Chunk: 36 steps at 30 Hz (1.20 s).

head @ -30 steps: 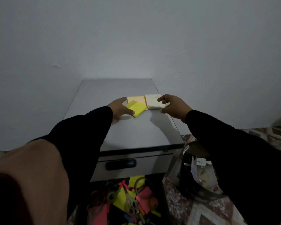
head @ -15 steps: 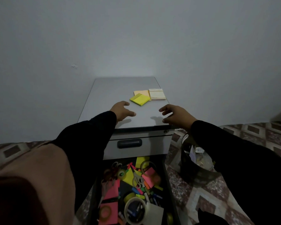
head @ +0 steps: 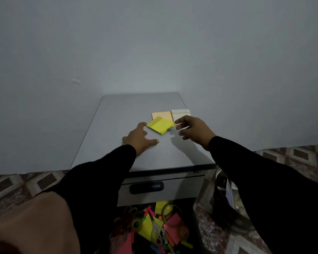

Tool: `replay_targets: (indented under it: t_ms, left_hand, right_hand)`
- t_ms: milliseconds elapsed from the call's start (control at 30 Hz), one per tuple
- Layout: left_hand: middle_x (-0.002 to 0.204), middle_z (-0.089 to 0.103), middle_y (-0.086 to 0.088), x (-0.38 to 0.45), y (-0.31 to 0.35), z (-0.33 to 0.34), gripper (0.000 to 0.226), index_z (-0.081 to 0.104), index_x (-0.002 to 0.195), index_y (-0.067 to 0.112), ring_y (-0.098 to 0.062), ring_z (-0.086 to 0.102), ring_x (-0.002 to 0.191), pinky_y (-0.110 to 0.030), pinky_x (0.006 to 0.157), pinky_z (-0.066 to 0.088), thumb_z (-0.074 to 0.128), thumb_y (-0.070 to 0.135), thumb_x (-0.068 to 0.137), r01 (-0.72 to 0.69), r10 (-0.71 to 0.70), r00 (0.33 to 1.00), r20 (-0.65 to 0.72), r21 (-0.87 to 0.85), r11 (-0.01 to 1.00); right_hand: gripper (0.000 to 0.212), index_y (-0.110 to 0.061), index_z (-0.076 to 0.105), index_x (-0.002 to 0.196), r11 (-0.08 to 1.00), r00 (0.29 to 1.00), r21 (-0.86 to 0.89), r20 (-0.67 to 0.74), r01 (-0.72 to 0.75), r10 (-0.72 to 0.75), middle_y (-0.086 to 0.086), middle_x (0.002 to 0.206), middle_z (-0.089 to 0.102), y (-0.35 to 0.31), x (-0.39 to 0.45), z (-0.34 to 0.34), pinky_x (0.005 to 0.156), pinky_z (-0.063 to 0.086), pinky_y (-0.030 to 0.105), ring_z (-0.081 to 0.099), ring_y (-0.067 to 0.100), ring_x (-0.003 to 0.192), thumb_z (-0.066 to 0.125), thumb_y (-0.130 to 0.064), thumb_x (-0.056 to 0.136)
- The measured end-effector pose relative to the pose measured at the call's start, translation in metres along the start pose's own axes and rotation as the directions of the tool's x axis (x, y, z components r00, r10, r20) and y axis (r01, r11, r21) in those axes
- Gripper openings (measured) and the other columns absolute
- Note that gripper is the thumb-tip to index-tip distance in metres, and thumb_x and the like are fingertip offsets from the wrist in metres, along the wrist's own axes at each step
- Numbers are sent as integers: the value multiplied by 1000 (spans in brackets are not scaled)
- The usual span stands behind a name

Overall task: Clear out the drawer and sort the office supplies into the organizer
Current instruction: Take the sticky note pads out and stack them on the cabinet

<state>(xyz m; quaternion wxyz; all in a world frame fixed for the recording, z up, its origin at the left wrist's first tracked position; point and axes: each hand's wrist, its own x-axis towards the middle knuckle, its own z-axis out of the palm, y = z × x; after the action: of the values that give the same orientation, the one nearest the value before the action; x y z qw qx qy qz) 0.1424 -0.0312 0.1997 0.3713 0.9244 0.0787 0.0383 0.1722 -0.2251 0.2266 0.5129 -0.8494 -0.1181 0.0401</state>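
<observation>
Yellow pad (head: 160,125) 1 | orange pad (head: 162,114) 1 | white pad (head: 180,113) 1

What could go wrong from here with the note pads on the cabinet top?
1. The white pad sits near the right edge of the cabinet top; the right hand, hovering beside it, could knock it off.
2. The yellow pad overlaps the orange pad, so the left hand beside it might shift both.
3. Dim light may hide small items in the open drawer.
</observation>
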Motion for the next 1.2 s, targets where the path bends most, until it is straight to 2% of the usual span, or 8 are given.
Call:
replay_targets:
  t_ms: [300,567,700,867,933,1033,1100,1200]
  left_hand:
    - [127,53,-19,35,-5,9,75,35,140,10,-30,54,114,-36,95,44,74,5,76,50,-46,999,19,-305,951]
    - [138,46,-20,43,-15,5,78,24,145,14,-28,56,105,-36,89,47,60,-10,81,105,-30,986,163,-476,873]
    - [144,37,-21,42,-14,8,80,20,147,14,-15,46,67,-25,68,42,54,-17,81,93,3,985,175,-540,836]
    - [145,37,-17,45,-17,4,79,21,147,15,-5,48,57,-22,66,41,51,-19,82,54,37,990,134,-614,787]
    - [146,38,-13,49,-20,5,79,21,147,16,-9,52,77,-25,72,42,54,-16,82,21,67,991,116,-626,780]
    - [146,41,-8,54,-28,4,83,22,147,20,-20,42,128,-32,100,40,70,16,79,-70,107,993,55,-459,886]
    - [147,40,-3,56,-34,4,89,24,147,24,-20,35,136,-39,111,29,69,47,73,-118,121,992,25,-74,990]
    - [155,22,2,55,-45,6,78,21,148,28,-17,19,143,-44,117,9,51,61,85,-121,121,992,23,391,912]
  right_hand:
    - [39,-4,57,116,994,998,-99,-50,-42,37,9,102,60,15,81,16,72,46,28,53,20,86,52,8,79]
    - [52,-4,50,124,931,993,-346,-25,-117,116,13,122,57,15,102,36,91,40,30,51,27,116,73,-10,77]
    - [49,-1,53,121,940,983,-288,-67,-181,169,17,121,57,14,106,40,97,44,37,52,30,115,71,0,76]
    - [12,5,66,89,970,970,-62,-76,-234,229,10,77,54,11,106,37,76,46,35,51,22,76,64,8,77]
    - [23,-8,58,68,964,962,83,-77,-254,261,11,76,55,10,106,36,71,52,36,53,23,70,62,11,79]
    - [30,-11,51,64,956,966,174,-62,-237,251,8,65,50,10,105,33,45,47,19,48,17,55,57,12,82]
    - [30,-10,51,64,955,968,202,-74,-219,238,7,63,49,10,107,31,36,40,14,45,16,53,55,12,83]
    - [28,-11,52,66,958,968,207,-114,-197,223,7,61,48,10,113,33,35,37,14,44,16,51,56,10,84]
